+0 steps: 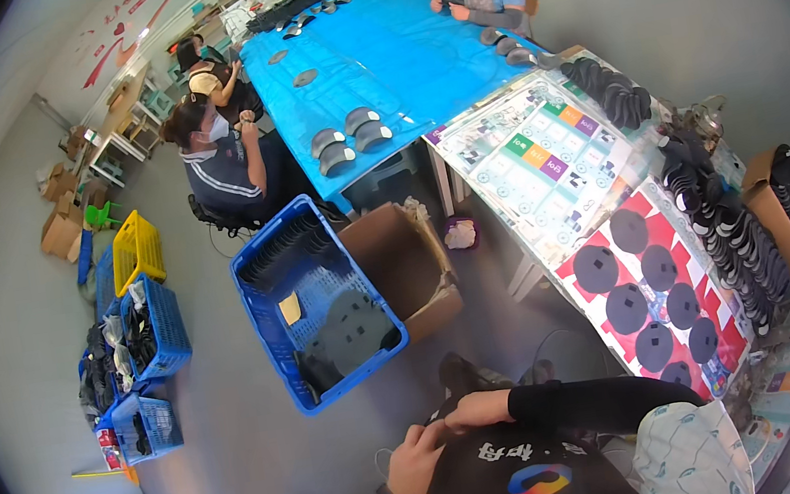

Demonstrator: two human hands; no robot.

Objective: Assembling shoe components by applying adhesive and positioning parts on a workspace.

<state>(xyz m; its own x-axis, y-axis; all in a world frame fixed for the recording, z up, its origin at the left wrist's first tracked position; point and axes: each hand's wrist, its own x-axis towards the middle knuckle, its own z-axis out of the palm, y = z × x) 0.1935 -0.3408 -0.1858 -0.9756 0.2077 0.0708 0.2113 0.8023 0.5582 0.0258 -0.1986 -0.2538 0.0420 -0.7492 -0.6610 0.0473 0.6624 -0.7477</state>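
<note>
My left hand (pixel 416 463) and my right hand (pixel 479 411) meet in front of my black top, fingers closed and fingertips touching. A small dark piece seems to be pinched between them, but it blends with the dark background and I cannot make out its kind. Just beyond my hands stands a blue plastic crate (pixel 275 360), tilted in view, with rows of dark curved pieces and a small yellowish piece inside. To my right, flat dark round discs (pixel 654 347) lie on the red-and-white covered end of the table.
A cardboard box (pixel 415 315) stands against the crate. Stacks of dark curved pieces (pixel 734 250) line the right table edge. The long blue-covered table (pixel 370 68) reaches away, with co-workers seated on both sides. More crates (pixel 154 326) stand on the floor at left.
</note>
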